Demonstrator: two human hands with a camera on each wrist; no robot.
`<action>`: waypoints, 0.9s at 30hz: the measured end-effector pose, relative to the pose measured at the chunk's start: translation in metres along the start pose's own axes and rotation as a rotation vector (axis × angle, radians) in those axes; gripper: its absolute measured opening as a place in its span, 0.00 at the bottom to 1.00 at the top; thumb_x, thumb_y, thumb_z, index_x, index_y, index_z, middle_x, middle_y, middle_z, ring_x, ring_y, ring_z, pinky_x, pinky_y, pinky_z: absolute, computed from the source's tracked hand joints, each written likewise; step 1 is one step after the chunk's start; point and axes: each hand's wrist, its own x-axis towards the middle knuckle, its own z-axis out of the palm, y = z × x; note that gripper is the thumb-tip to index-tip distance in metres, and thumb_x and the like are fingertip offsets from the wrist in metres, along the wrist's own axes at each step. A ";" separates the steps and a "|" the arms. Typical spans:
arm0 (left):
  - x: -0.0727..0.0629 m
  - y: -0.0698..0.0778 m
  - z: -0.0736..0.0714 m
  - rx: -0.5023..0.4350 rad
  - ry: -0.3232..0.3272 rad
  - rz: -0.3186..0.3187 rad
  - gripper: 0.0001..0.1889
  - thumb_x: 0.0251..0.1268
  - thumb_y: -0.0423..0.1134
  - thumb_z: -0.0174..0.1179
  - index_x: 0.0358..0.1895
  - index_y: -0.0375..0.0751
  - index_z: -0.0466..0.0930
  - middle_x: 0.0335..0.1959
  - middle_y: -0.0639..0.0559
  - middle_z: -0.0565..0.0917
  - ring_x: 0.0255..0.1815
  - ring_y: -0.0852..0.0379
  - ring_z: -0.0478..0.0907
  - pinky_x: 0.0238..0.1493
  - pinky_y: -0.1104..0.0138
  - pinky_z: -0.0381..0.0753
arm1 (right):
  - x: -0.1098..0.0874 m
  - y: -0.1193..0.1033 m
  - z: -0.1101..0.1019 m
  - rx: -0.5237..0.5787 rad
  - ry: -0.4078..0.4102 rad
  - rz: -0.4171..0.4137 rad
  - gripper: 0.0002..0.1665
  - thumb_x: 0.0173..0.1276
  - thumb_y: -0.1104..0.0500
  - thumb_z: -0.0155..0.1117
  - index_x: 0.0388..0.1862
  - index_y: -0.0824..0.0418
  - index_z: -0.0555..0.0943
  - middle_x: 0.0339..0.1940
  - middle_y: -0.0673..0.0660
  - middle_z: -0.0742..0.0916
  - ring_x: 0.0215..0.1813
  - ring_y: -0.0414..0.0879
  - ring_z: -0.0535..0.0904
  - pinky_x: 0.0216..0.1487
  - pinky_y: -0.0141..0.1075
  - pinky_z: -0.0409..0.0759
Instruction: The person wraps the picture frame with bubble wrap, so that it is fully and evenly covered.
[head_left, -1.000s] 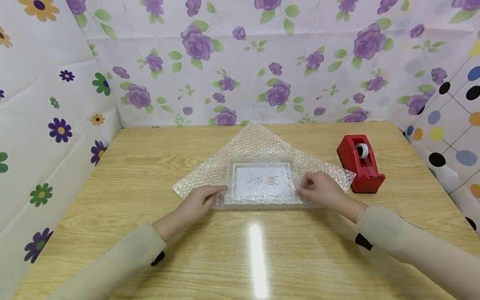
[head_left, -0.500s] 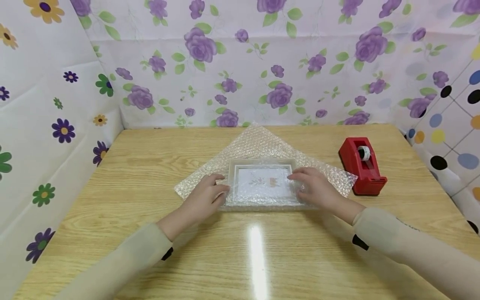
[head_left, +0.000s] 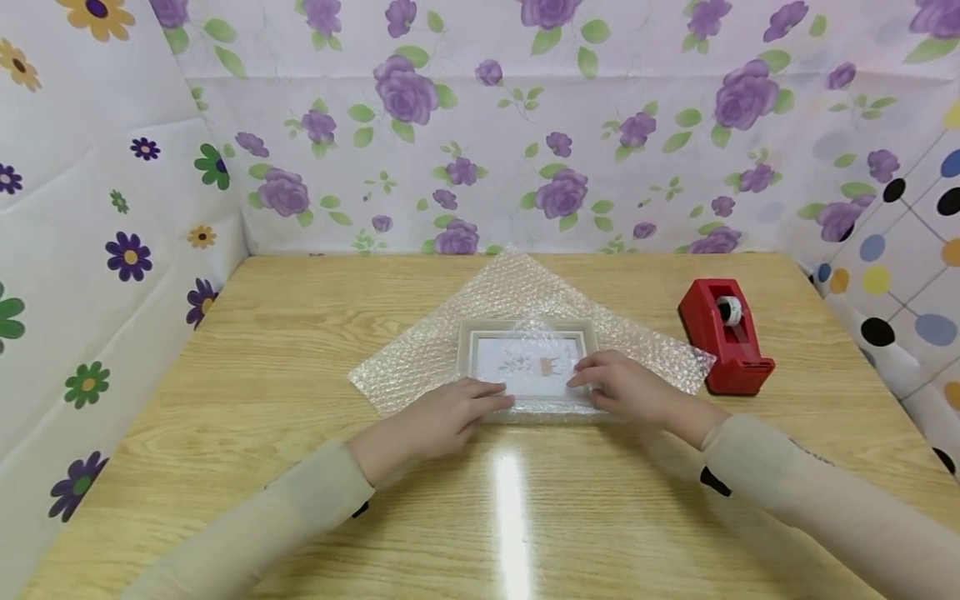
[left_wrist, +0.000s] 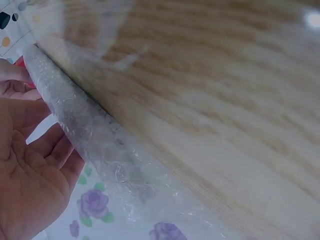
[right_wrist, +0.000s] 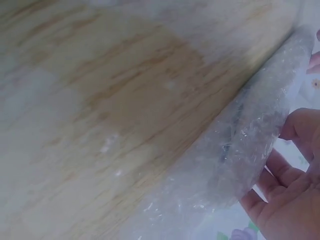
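A light-coloured picture frame (head_left: 467, 354) lies on a sheet of bubble wrap (head_left: 420, 354), whose near part is folded up over the frame. Behind the glass shows a pale picture (head_left: 528, 362) with small faint motifs. My left hand (head_left: 442, 421) rests its outstretched fingers on the wrapped near edge, left of the middle. The right hand (head_left: 633, 390) touches the wrap over the frame's right side with its fingertips. In the left wrist view, fingertips of the left hand (left_wrist: 35, 175) lie along the wrapped edge; the right hand (right_wrist: 295, 185) does likewise in the right wrist view.
A red tape dispenser (head_left: 723, 337) with a roll of tape stands at the right, close by the wrap's right corner. The wooden table (head_left: 285, 325) is bounded by a flowered cloth (head_left: 480, 150) behind and patterned cloths at both sides.
My left hand has left the frame's left corner and slid right along the near edge. The right hand has loosened its pinch at the wrap and spread its fingers on the frame's right side.
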 end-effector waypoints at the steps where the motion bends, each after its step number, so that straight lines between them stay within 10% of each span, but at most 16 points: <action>1: 0.000 0.000 0.001 -0.004 -0.007 0.001 0.23 0.68 0.29 0.50 0.66 0.42 0.70 0.65 0.42 0.73 0.65 0.46 0.70 0.66 0.56 0.69 | 0.000 0.000 0.000 -0.003 0.002 -0.012 0.17 0.54 0.75 0.62 0.41 0.61 0.85 0.46 0.64 0.84 0.50 0.59 0.79 0.52 0.52 0.78; 27: 0.022 0.002 0.000 -0.070 -0.152 -0.103 0.23 0.75 0.44 0.37 0.69 0.49 0.67 0.73 0.45 0.63 0.73 0.44 0.58 0.72 0.52 0.59 | 0.027 0.007 -0.022 0.087 -0.228 -0.043 0.13 0.57 0.71 0.60 0.42 0.67 0.83 0.38 0.59 0.86 0.41 0.48 0.81 0.46 0.43 0.81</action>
